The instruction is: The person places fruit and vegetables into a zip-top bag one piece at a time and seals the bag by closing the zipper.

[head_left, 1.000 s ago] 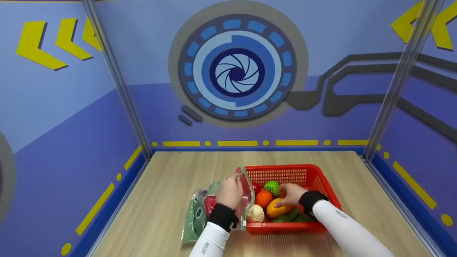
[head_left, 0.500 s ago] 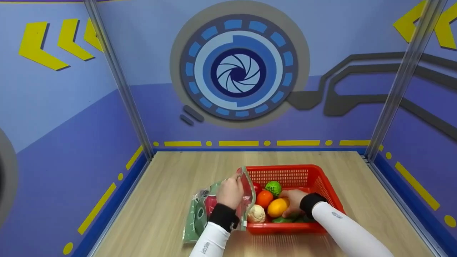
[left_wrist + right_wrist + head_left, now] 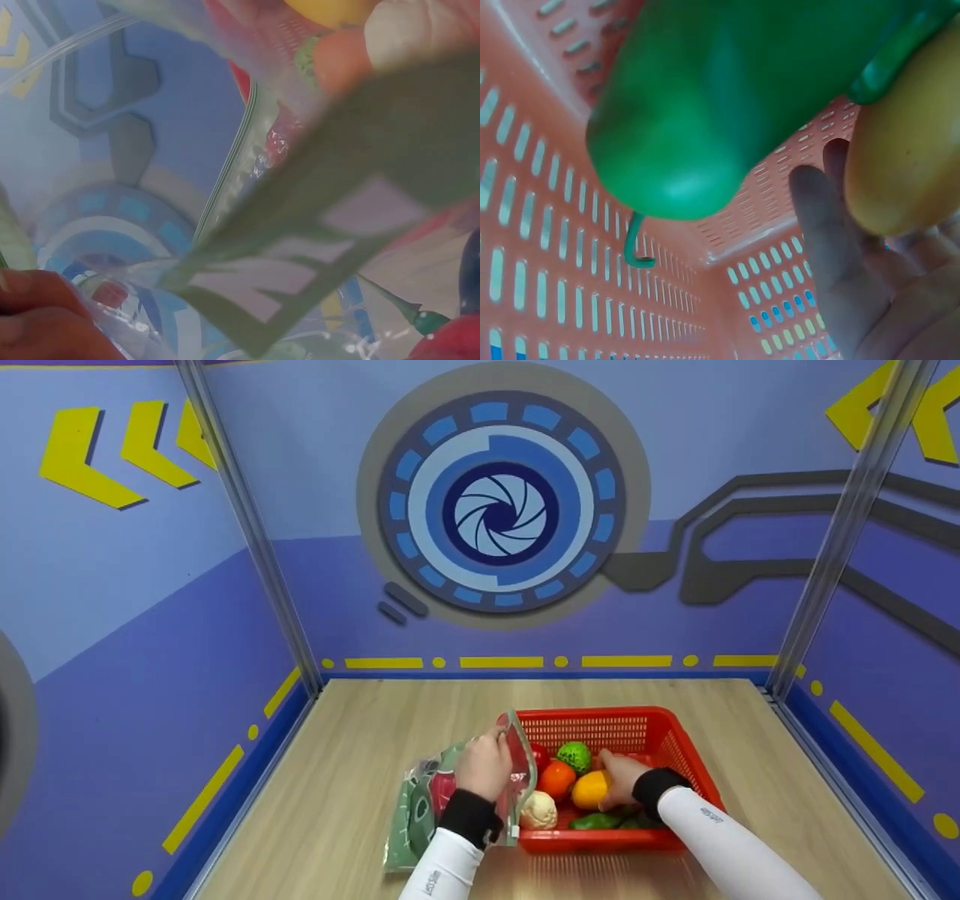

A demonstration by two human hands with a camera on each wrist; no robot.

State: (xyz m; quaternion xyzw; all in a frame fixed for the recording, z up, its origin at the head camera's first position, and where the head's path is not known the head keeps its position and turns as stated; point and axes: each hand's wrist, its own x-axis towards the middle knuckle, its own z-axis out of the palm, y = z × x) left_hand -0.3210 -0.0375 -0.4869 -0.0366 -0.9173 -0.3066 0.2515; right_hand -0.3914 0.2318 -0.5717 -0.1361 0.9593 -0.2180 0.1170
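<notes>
My left hand [image 3: 484,765] pinches the top edge of a green-printed zip bag [image 3: 411,817], holding its mouth up against the basket's left side. Through its clear plastic, red and dark pieces show. In the left wrist view, a green flap of the bag [image 3: 315,247] crosses the picture. Inside the red basket [image 3: 585,840], my right hand [image 3: 624,781] grips the right end of a yellow mango [image 3: 591,790], thumb on the near side. The right wrist view shows the mango [image 3: 911,142] against the fingers, beside a large green vegetable [image 3: 697,112]; some fingers are hidden.
Around the mango lie an orange-red tomato-like piece [image 3: 556,780], a speckled green ball [image 3: 574,756], a pale cauliflower-like piece [image 3: 538,810] and green vegetables [image 3: 596,821]. The basket stands on a wooden table [image 3: 360,735] with printed panels behind and at the sides.
My right hand first loosened and slid right along the mango, then the mango shifted slightly right and away with it. The left hand and bag stayed in place.
</notes>
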